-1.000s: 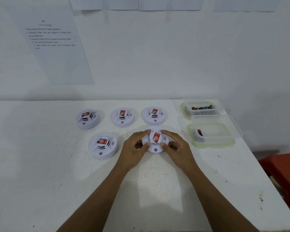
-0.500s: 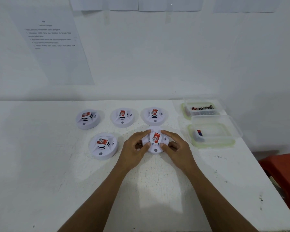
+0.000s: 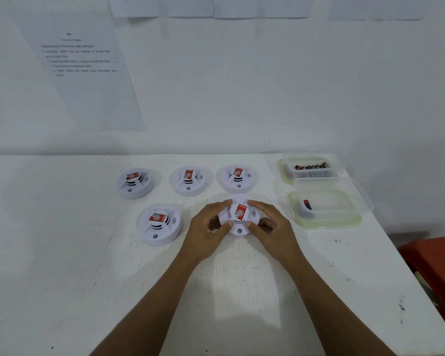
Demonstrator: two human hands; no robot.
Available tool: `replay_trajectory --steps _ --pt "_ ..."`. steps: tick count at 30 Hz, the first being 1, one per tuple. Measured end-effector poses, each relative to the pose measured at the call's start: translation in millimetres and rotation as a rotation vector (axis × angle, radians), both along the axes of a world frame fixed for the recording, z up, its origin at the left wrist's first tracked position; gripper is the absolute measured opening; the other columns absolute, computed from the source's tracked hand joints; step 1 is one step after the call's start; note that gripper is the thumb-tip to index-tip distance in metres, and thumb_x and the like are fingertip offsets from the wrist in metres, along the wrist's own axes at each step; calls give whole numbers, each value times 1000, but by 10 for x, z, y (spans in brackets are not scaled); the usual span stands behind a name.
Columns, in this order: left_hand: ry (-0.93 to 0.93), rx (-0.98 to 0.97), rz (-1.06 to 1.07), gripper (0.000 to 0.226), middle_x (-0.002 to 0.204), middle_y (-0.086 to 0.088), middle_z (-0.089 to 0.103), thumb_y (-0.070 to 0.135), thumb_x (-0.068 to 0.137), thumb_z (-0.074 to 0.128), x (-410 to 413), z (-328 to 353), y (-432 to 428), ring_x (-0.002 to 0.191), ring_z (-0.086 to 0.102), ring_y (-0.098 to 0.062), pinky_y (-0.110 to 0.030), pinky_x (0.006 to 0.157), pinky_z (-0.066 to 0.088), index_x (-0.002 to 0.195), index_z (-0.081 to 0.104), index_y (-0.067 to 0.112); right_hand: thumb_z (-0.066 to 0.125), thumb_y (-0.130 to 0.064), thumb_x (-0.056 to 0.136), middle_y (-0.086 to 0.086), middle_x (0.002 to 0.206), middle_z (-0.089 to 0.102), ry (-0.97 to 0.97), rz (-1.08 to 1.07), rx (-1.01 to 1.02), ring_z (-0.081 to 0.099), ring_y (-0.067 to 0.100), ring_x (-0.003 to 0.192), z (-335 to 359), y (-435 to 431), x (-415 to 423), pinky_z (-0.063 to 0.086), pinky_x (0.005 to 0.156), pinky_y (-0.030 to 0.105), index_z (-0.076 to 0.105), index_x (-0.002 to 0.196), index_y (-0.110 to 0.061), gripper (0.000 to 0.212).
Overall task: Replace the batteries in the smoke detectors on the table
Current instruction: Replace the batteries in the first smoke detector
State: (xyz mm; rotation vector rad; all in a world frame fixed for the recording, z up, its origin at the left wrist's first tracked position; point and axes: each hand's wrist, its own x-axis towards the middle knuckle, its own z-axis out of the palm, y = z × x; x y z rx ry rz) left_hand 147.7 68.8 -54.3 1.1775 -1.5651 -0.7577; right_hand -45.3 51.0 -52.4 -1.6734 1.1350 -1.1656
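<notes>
So far: an early stage, I judge. Every detector in view sits closed and face up, with no battery bay showing.
Table (image 3: 242, 291): white and scuffed; both forearms reach in over its near edge.
Left hand (image 3: 207, 228): curled round the left side of the front-right detector (image 3: 239, 211), with the thumb on the near rim and the forefinger over the far rim.
Right hand (image 3: 271, 227): mirrors it on the right side, thumb and forefinger pinching the rim and the other fingers tucked beside the casing.
Front-right detector: between the two hands, red label up. I cannot tell whether it rests on the table or is raised a little.
Step in hand: probably a twist or a flip to reach the battery bay.
Front-left detector (image 3: 159, 223): just beside the left hand, not touched.
Back row: back-left detector (image 3: 135, 182), back-middle detector (image 3: 189, 179) and back-right detector (image 3: 237, 177) stand in a line, well clear of both hands.
Near tub (image 3: 329, 223): right of the right hand, holding one battery (image 3: 306, 205). It may be a spent cell, but I cannot tell.
Far tub (image 3: 285, 173): behind it, holding a row of batteries (image 3: 311, 167).
Left to do: open this unit, swap the cell and close it, then likely the same for most of the others.
</notes>
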Motion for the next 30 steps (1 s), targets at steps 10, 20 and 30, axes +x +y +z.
replay_trajectory --steps 10,20,30 --pt "-21 -27 -8 49 125 16 57 28 85 69 -5 9 -2 115 57 -8 -22 86 54 131 52 30 74 -8 84 -1 128 61 -2 0 -10 64 15 113 6 12 4 57 89 42 58 131 -13 50" --pt "-53 -50 -4 52 125 9 55 11 84 72 -7 -19 -27 114 55 -2 -11 82 50 126 51 33 76 -15 83 -2 126 63 60 -24 -29 62 10 113 9 12 9 57 91 37 59 130 -15 49" --pt "-180 -59 118 37 119 39 47 54 82 53 -74 -37 18 109 50 13 -13 97 35 118 43 54 74 -31 83 7 123 67 123 -72 -29 62 3 112 -85 -20 46 50 102 36 62 125 -6 50"
